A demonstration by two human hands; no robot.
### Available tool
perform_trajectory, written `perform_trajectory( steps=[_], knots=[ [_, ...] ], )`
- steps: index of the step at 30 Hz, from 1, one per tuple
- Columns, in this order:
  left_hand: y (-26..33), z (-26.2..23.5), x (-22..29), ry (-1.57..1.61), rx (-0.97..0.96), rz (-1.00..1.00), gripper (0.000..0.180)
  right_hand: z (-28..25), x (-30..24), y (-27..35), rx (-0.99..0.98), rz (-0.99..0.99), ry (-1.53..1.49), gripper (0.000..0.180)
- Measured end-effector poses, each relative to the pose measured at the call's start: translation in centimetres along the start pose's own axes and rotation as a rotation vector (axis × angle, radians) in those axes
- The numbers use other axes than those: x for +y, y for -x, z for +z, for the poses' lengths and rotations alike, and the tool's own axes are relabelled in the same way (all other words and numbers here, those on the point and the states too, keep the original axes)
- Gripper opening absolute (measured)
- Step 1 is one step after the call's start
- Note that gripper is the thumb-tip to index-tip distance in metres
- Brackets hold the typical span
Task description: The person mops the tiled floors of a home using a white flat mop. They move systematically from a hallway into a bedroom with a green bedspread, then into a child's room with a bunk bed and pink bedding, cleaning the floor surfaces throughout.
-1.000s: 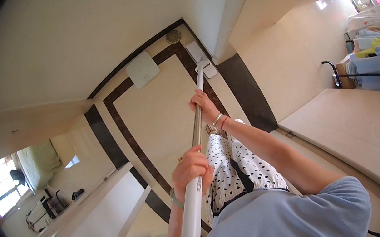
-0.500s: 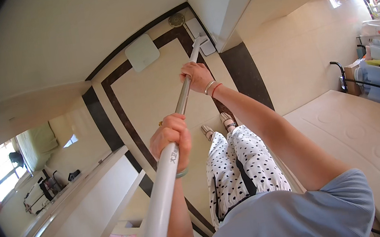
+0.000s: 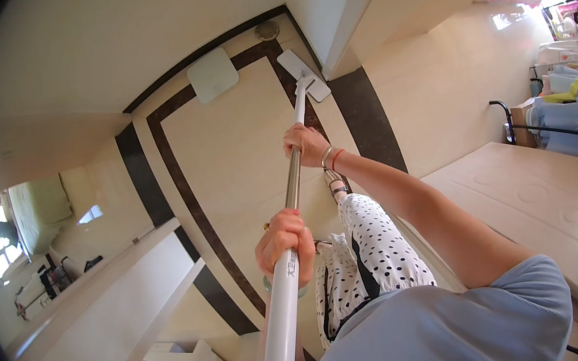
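Note:
A long-handled flat mop (image 3: 285, 327) runs from the lower edge up to the far wall. Its white rectangular head (image 3: 304, 76) lies tilted on the tiled floor, over the dark border strip by the corner. My left hand (image 3: 284, 247) wraps round the thick white upper part of the pole. Further down, my right hand (image 3: 306, 145) is closed round the pole where the shiny metal section meets the white lower tube. A bracelet and a red cord circle my right wrist. My feet, in sandals, stand right of the pole, partly hidden.
A white square bathroom scale (image 3: 213, 75) lies by the far wall, near a round floor drain (image 3: 267, 31). A pale door (image 3: 525, 200) stands at the right, with a cart of bags (image 3: 575, 106) beyond. On the left a white ledge (image 3: 115, 298) juts out.
The mop head has come away from the far corner, nearer to me, and turned. Both hands have moved back and slightly right with the pole. My left foot has shifted back.

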State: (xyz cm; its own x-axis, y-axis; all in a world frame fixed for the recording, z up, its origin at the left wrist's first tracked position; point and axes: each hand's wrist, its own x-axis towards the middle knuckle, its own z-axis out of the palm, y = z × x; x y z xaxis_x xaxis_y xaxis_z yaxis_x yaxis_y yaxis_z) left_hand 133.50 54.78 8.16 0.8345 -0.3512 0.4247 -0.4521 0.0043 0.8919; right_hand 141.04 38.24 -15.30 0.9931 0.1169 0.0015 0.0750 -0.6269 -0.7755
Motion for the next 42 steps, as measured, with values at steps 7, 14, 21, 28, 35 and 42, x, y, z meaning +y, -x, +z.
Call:
perform_trajectory(
  steps=[7, 14, 21, 28, 35, 42],
  knots=[
    [10.0, -6.4, 3.2, 0.019, 0.18, -0.138, 0.028, 8.2, -6.5, 6.2, -0.166, -0.043, 0.077, 0.008],
    [22.8, -11.1, 8.5, -0.028, 0.377, -0.232, 0.028, 16.4, -13.7, 14.4, -0.408, -0.153, 0.037, 0.011],
    [35.7, -12.7, 16.5, -0.19, 0.602, -0.402, 0.024, 27.6, -19.4, 26.0, -0.662, -0.363, -0.118, 0.011],
    [38.9, -13.0, 20.2, -0.367, 0.801, -0.554, 0.025, 34.2, -24.4, 30.8, -0.954, -0.487, -0.254, 0.011],
    [39.6, -14.5, 19.1, -0.354, 0.678, -0.409, 0.024, 34.3, -25.3, 28.3, -1.205, -0.54, -0.043, 0.027],
    [40.4, -20.3, 19.0, -0.209, 0.665, -0.31, 0.028, 33.3, -28.2, 25.3, -1.031, -0.474, 0.057, 0.01]
  ],
)
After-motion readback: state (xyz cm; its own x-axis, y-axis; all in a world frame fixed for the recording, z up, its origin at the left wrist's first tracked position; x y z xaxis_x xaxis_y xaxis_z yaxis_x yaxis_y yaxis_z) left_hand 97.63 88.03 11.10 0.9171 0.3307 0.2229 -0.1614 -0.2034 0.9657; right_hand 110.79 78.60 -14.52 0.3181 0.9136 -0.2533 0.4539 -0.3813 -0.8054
